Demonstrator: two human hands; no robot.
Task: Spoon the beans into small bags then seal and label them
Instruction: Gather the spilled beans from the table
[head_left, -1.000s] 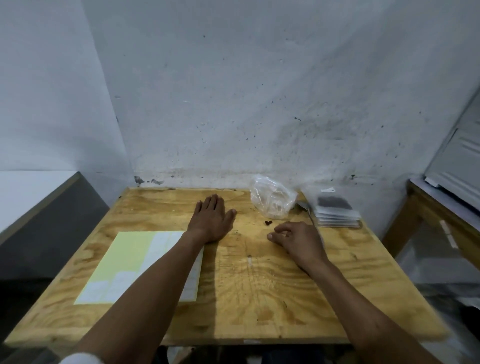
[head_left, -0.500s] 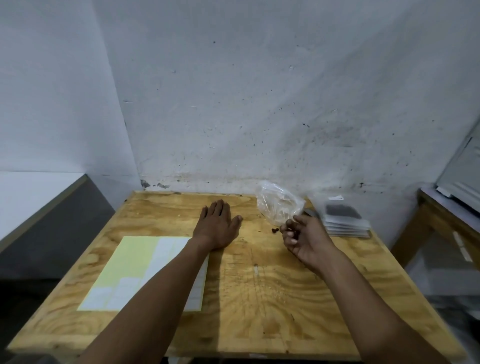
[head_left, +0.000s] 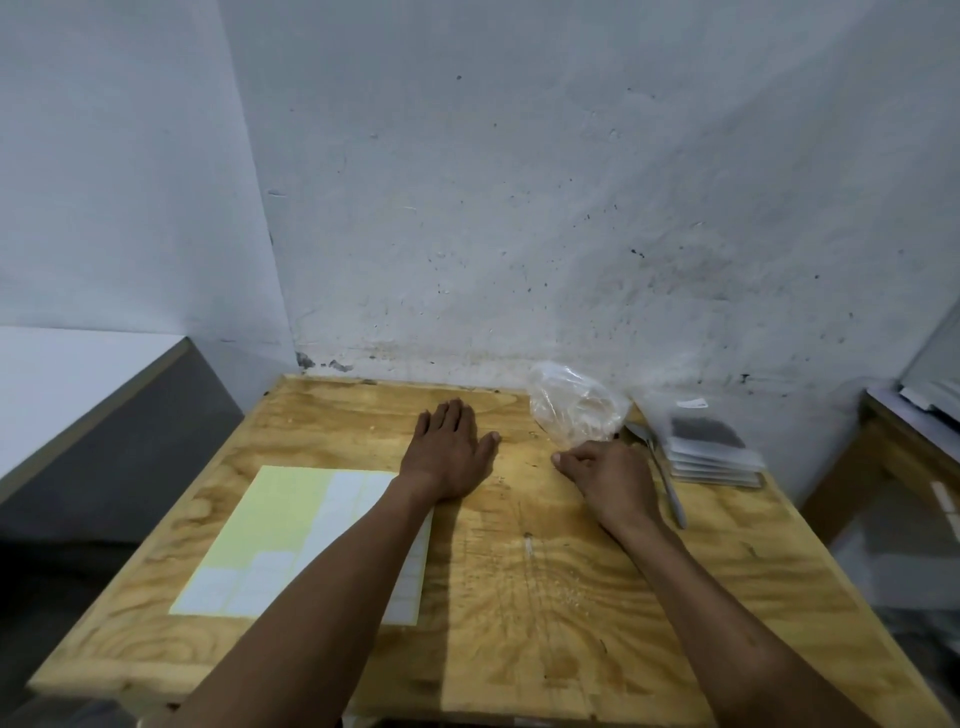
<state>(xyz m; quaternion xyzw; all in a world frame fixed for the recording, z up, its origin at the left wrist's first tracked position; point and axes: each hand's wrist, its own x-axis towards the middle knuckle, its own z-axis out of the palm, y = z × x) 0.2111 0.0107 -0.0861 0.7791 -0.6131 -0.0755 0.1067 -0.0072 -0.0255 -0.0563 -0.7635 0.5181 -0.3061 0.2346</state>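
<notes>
My left hand (head_left: 447, 452) lies flat and open on the wooden table (head_left: 519, 597), palm down, holding nothing. My right hand (head_left: 608, 478) rests knuckles-up just in front of a crumpled clear plastic bag (head_left: 571, 410), its fingers curled and pinched together at the bag's lower edge; nothing shows between the fingertips. A metal spoon (head_left: 667, 483) lies on the table beside the right hand. Behind the spoon sits a stack of small clear bags (head_left: 711, 452) with dark contents. A yellow-and-white label sheet (head_left: 291, 540) lies under my left forearm.
A stained white wall (head_left: 519, 208) stands close behind the table. A grey-sided white counter (head_left: 104, 415) is at the left, and a second wooden table (head_left: 904, 467) is at the right. Bare wood shows in front of both hands.
My right hand rose toward the plastic bag, then came down onto the table just in front of it. The loose dark beans by it are no longer visible. The left hand stayed flat.
</notes>
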